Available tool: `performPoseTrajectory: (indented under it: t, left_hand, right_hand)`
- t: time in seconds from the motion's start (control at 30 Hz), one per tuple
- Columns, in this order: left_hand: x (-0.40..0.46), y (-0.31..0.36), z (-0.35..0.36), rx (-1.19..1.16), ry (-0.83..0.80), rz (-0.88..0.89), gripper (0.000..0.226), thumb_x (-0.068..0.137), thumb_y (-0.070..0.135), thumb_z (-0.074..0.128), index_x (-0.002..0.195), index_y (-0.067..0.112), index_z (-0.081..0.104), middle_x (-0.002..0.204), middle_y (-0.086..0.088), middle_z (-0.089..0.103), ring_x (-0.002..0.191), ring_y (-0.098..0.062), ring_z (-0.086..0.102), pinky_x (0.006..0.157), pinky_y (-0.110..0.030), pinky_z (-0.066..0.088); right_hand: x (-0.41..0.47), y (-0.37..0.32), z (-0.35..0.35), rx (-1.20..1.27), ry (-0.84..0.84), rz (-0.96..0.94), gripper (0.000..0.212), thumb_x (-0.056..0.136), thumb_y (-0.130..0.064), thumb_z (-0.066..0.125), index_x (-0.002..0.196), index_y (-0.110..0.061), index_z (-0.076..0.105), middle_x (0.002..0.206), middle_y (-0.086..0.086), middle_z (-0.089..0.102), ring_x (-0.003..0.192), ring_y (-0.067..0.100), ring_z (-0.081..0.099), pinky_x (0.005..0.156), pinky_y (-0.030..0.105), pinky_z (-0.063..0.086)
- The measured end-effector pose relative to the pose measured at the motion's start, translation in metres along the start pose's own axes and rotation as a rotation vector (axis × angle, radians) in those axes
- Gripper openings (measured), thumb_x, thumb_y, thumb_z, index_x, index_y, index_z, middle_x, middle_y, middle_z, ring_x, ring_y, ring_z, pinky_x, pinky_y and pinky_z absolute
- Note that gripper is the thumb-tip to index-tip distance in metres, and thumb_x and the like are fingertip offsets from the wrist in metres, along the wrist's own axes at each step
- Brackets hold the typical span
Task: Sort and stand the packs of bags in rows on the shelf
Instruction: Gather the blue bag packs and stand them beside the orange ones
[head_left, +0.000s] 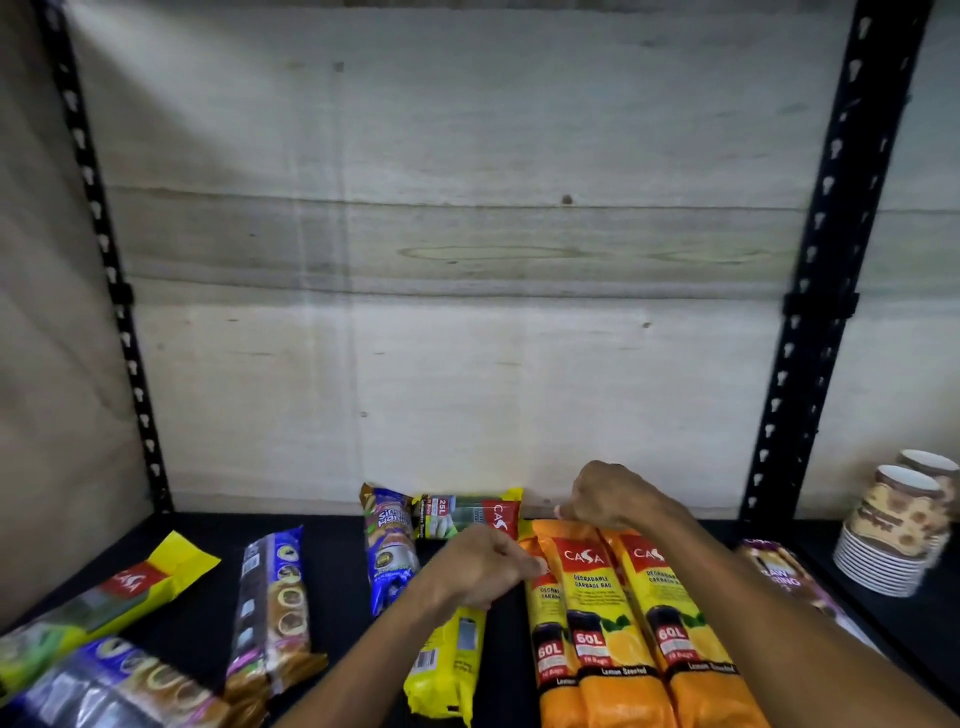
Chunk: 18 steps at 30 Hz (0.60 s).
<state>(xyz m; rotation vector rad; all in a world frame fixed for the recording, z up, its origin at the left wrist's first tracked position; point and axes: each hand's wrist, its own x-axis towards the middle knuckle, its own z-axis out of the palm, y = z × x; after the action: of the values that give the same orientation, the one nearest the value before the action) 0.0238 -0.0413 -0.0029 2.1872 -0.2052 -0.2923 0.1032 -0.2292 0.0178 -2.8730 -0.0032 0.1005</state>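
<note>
On the black shelf (322, 525), three orange packs (618, 623) marked 60L lie side by side. Her right hand (608, 496) has its fingers curled, pinching the far end of one orange pack. Her left hand (483, 564) grips the leftmost one's top edge, above a yellow pack (447, 670). Blue packs (389, 545) lie to the left; paper cups (898, 519) stand at right.

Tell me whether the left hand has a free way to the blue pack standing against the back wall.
Probably yes. The left hand sits just right of the blue pack, at the top of the yellow pack, and nothing lies between them. It seems to be pinching something, so it would likely have to let go first.
</note>
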Motion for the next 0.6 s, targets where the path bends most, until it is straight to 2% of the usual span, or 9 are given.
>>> performPoseTrajectory:
  t: [0.03,0.07,0.1,0.13,0.17,0.2,0.3,0.47,0.6]
  left_hand:
    - [0.001,-0.002,-0.009,-0.001,0.048,0.007,0.027,0.09,0.038,0.067,0.101,0.015,0.077,0.067,0.013,0.055,0.071,-0.006,0.063,0.068,-0.028,0.056]
    - [0.0,-0.005,-0.019,0.02,0.089,0.006,0.026,0.09,0.037,0.067,0.099,0.015,0.078,0.083,0.002,0.073,0.084,-0.008,0.066,0.08,-0.034,0.058]
    - [0.002,-0.01,-0.028,0.071,0.132,-0.003,0.025,0.09,0.038,0.066,0.094,0.017,0.079,0.112,-0.001,0.052,0.098,-0.011,0.062,0.089,-0.036,0.056]
    - [0.003,-0.017,-0.039,0.142,0.176,-0.021,0.024,0.09,0.04,0.065,0.087,0.02,0.078,0.088,-0.001,0.076,0.081,-0.01,0.07,0.09,-0.037,0.055]
    - [0.004,-0.024,-0.048,0.218,0.235,-0.046,0.026,0.088,0.042,0.064,0.079,0.021,0.075,0.077,0.012,0.067,0.07,-0.004,0.053,0.089,-0.037,0.057]
    - [0.005,-0.032,-0.056,0.284,0.296,-0.082,0.029,0.087,0.045,0.063,0.077,0.019,0.072,0.086,0.002,0.075,0.082,-0.014,0.068,0.087,-0.037,0.057]
    - [0.001,-0.054,-0.075,0.414,0.419,-0.162,0.027,0.086,0.047,0.063,0.084,0.021,0.07,0.093,0.002,0.073,0.086,-0.017,0.066,0.082,-0.033,0.054]
    - [-0.006,-0.084,-0.087,0.46,0.439,-0.207,0.026,0.081,0.042,0.07,0.095,0.019,0.072,0.099,0.0,0.071,0.088,-0.017,0.066,0.078,-0.032,0.054]
    - [-0.013,-0.096,-0.088,0.402,0.387,-0.227,0.025,0.087,0.048,0.065,0.094,0.024,0.067,0.096,0.004,0.071,0.085,-0.01,0.063,0.08,-0.029,0.051]
  right_hand:
    - [0.002,-0.004,0.002,0.007,0.009,-0.004,0.04,0.088,-0.05,0.067,0.071,-0.014,0.063,0.068,-0.002,0.064,0.065,0.016,0.061,0.057,0.028,0.046]
    - [0.005,-0.009,0.004,0.023,0.011,-0.009,0.039,0.087,-0.051,0.067,0.079,-0.012,0.069,0.077,0.0,0.069,0.072,0.018,0.066,0.063,0.029,0.052]
    - [0.007,-0.014,0.006,0.037,0.009,-0.015,0.039,0.086,-0.051,0.068,0.086,-0.012,0.072,0.085,0.003,0.072,0.079,0.02,0.068,0.069,0.031,0.055]
    - [0.007,-0.02,0.008,0.046,0.005,-0.027,0.039,0.085,-0.051,0.068,0.085,-0.011,0.071,0.087,0.004,0.072,0.081,0.022,0.068,0.071,0.032,0.055]
    - [0.006,-0.027,0.011,0.054,-0.004,-0.042,0.039,0.086,-0.049,0.068,0.077,-0.011,0.067,0.082,0.004,0.069,0.077,0.022,0.065,0.069,0.032,0.052]
    - [0.004,-0.034,0.013,0.064,-0.02,-0.058,0.041,0.088,-0.047,0.067,0.068,-0.013,0.06,0.074,0.003,0.065,0.07,0.021,0.061,0.066,0.031,0.049]
    - [-0.008,-0.06,0.023,0.086,-0.119,-0.083,0.044,0.093,-0.047,0.062,0.064,-0.015,0.056,0.066,0.005,0.068,0.051,0.017,0.055,0.064,0.029,0.051]
    - [-0.032,-0.104,0.045,0.081,-0.317,-0.005,0.07,0.091,-0.063,0.054,0.122,0.0,0.06,0.113,0.016,0.074,0.065,0.02,0.07,0.082,0.034,0.058]
    - [-0.042,-0.124,0.056,0.081,-0.42,0.081,0.08,0.089,-0.065,0.056,0.133,0.002,0.05,0.129,0.02,0.065,0.102,0.029,0.073,0.086,0.035,0.058]
